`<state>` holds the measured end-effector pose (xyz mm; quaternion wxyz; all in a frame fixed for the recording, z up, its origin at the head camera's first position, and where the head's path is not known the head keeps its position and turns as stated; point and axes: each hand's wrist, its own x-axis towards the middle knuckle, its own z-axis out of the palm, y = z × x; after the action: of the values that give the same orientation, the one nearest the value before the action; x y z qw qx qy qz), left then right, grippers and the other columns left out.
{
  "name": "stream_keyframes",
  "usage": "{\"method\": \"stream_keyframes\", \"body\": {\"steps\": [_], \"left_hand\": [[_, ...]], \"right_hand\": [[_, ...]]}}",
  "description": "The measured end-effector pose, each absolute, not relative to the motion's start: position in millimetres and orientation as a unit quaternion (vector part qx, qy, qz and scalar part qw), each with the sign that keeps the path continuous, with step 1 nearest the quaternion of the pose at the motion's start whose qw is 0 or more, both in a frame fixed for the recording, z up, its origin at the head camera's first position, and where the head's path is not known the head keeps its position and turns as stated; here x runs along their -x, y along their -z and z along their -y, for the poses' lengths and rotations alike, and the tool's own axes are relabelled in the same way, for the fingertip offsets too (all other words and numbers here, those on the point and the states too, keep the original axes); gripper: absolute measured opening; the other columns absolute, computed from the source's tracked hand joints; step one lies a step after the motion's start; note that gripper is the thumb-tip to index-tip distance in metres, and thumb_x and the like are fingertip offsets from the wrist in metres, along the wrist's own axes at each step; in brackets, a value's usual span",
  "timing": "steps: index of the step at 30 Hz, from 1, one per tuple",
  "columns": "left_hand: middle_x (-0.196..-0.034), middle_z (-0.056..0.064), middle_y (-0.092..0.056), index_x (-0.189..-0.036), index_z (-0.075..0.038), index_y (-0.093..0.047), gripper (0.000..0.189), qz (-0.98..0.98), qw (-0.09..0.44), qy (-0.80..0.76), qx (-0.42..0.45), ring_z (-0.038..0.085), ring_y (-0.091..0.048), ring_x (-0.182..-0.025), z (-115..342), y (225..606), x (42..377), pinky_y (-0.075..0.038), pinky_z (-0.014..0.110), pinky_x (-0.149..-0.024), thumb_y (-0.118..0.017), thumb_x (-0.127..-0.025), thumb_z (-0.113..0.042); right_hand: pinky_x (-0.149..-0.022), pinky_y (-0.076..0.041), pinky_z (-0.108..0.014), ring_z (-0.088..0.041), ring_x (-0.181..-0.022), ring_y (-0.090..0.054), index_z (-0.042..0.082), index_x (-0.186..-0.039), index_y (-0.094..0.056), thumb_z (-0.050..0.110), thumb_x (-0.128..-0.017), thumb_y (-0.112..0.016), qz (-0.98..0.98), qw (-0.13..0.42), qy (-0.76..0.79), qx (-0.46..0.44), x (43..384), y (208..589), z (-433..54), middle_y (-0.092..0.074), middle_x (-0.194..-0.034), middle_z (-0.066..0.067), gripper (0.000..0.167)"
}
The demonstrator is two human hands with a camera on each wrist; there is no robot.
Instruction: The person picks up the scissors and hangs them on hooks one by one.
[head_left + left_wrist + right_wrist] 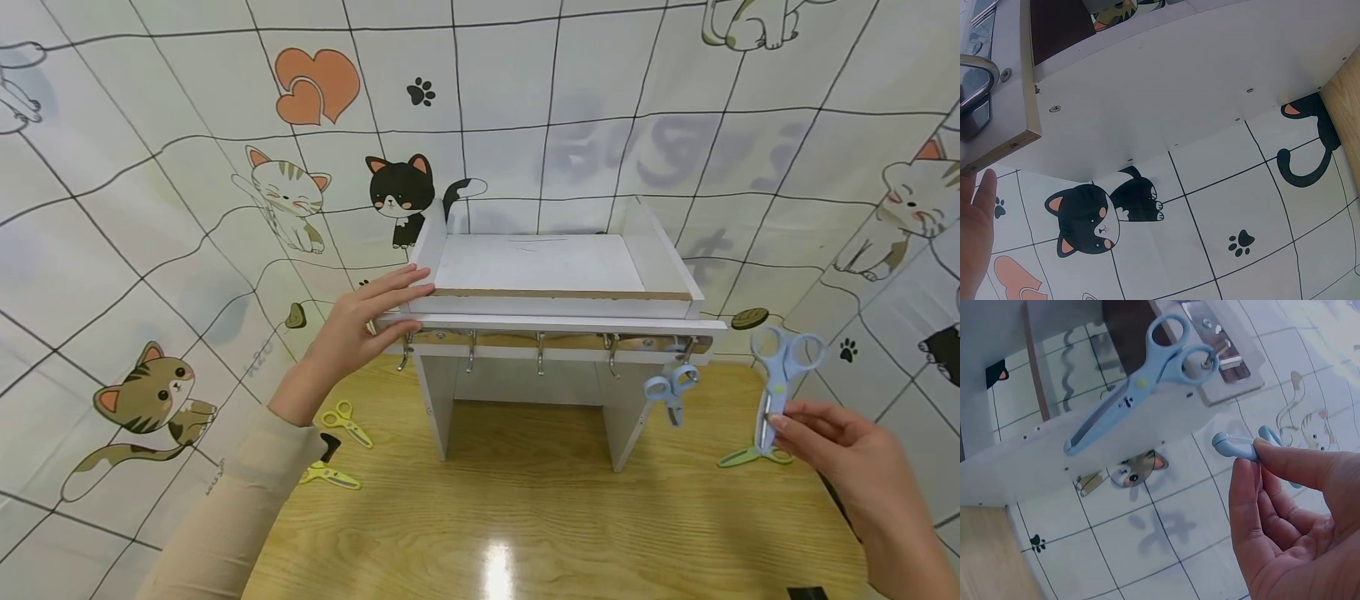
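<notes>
Here the right hand [855, 462] is pinching the blue scissors [777, 379] low on the blades, thumb and fingers clamped together on them, in the air beside the white stand [540, 265]; that low hold is leaving both rings exposed, likely on purpose. Across the way, the left hand [356, 321] is lying on the stand's left end, fingers straight, thumb set apart, probably steadying it. A 2nd blue pair [673, 387] is dangling from the rightmost hook [686, 348], apparently by 1 ring, blades hanging down. The held pair is pointing tips down, rings up, its long axis standing nearly upright and leaning slightly right in the head view. On the table [525, 517], green scissors [738, 456] are lying beyond those tips.
</notes>
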<state>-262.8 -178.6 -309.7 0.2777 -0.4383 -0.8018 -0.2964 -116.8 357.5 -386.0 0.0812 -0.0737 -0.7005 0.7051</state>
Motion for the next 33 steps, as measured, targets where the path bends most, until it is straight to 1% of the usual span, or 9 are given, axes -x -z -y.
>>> {"method": "stream_keyframes", "body": {"steps": [3,8,15,18,20,22,25,29,33], "left_hand": [[-0.143,0.009,-0.059,-0.134,-0.015,-0.065,0.055,0.803,0.276,0.297,0.437,0.025,-0.047,-0.142,178.7,309.3,262.7,-0.043,0.010,-0.099,-0.078,-0.083,-0.003],[-0.143,0.009,-0.059,-0.134,-0.015,-0.065,0.054,0.804,0.274,0.298,0.436,0.024,-0.048,-0.142,178.4,309.4,263.2,-0.042,0.013,-0.105,-0.078,-0.084,-0.003],[-0.144,0.008,-0.059,-0.134,-0.015,-0.065,0.054,0.807,0.274,0.297,0.431,0.023,-0.048,-0.142,178.6,309.8,262.1,-0.043,0.010,-0.096,-0.079,-0.083,-0.004],[-0.144,0.008,-0.059,-0.134,-0.016,-0.065,0.053,0.809,0.275,0.294,0.429,0.023,-0.048,-0.142,178.4,309.3,261.9,-0.041,0.011,-0.104,-0.079,-0.083,-0.004],[-0.144,0.008,-0.059,-0.134,-0.015,-0.065,0.053,0.808,0.273,0.297,0.429,0.023,-0.048,-0.142,178.4,309.2,261.7,-0.042,0.011,-0.101,-0.078,-0.083,-0.004],[-0.144,0.008,-0.059,-0.133,-0.015,-0.065,0.053,0.808,0.273,0.297,0.429,0.023,-0.048,-0.142,178.3,308.6,261.2,-0.041,0.012,-0.103,-0.079,-0.083,-0.004],[-0.144,0.008,-0.059,-0.133,-0.015,-0.065,0.053,0.808,0.271,0.300,0.428,0.023,-0.047,-0.142,178.4,308.6,260.8,-0.043,0.010,-0.098,-0.079,-0.083,-0.004],[-0.144,0.008,-0.059,-0.133,-0.015,-0.065,0.053,0.808,0.271,0.300,0.428,0.023,-0.047,-0.142,178.7,309.3,261.1,-0.042,0.010,-0.098,-0.079,-0.083,-0.004],[-0.144,0.008,-0.059,-0.133,-0.015,-0.065,0.054,0.809,0.271,0.300,0.427,0.023,-0.047,-0.142,179.2,310.5,261.8,-0.040,0.013,-0.107,-0.079,-0.083,-0.004]], "right_hand": [[-0.066,-0.057,-0.017,-0.003,-0.075,-0.070,0.017,-0.101,-0.072,0.000,-0.092,-0.068,0.704,0.091,-0.703,0.033,117.8,380.7,-349.8,-0.073,-0.086,0.010,0.019],[-0.068,-0.058,-0.018,-0.005,-0.075,-0.072,0.012,-0.101,-0.072,-0.007,-0.092,-0.064,0.698,0.098,-0.709,-0.021,118.7,375.4,-336.1,-0.074,-0.088,0.008,0.022],[-0.070,-0.059,-0.019,-0.007,-0.076,-0.072,0.010,-0.101,-0.071,-0.012,-0.093,-0.060,0.687,0.079,-0.720,-0.051,118.2,366.3,-316.7,-0.075,-0.090,0.006,0.026],[-0.069,-0.058,-0.020,-0.007,-0.076,-0.072,0.010,-0.100,-0.071,-0.012,-0.093,-0.059,0.691,0.075,-0.716,-0.063,117.9,364.4,-309.1,-0.075,-0.089,0.006,0.026],[-0.069,-0.058,-0.019,-0.007,-0.076,-0.071,0.010,-0.100,-0.071,-0.012,-0.093,-0.059,0.698,0.069,-0.709,-0.070,118.3,363.6,-304.1,-0.074,-0.089,0.007,0.026],[-0.068,-0.057,-0.019,-0.006,-0.075,-0.070,0.011,-0.101,-0.070,-0.010,-0.093,-0.060,0.713,0.064,-0.694,-0.074,118.4,363.1,-299.3,-0.073,-0.089,0.008,0.025],[-0.068,-0.057,-0.020,-0.006,-0.075,-0.069,0.011,-0.101,-0.070,-0.008,-0.093,-0.062,0.730,0.055,-0.676,-0.083,119.4,362.6,-291.6,-0.073,-0.088,0.008,0.022],[-0.070,-0.058,-0.021,-0.007,-0.076,-0.070,0.007,-0.101,-0.069,-0.008,-0.092,-0.063,0.737,0.045,-0.665,-0.108,120.9,362.0,-280.1,-0.073,-0.088,0.007,0.019],[-0.070,-0.060,-0.025,-0.009,-0.075,-0.071,0.006,-0.099,-0.068,-0.011,-0.091,-0.063,0.736,0.033,-0.661,-0.141,123.2,362.5,-269.1,-0.073,-0.088,0.006,0.019]]}}
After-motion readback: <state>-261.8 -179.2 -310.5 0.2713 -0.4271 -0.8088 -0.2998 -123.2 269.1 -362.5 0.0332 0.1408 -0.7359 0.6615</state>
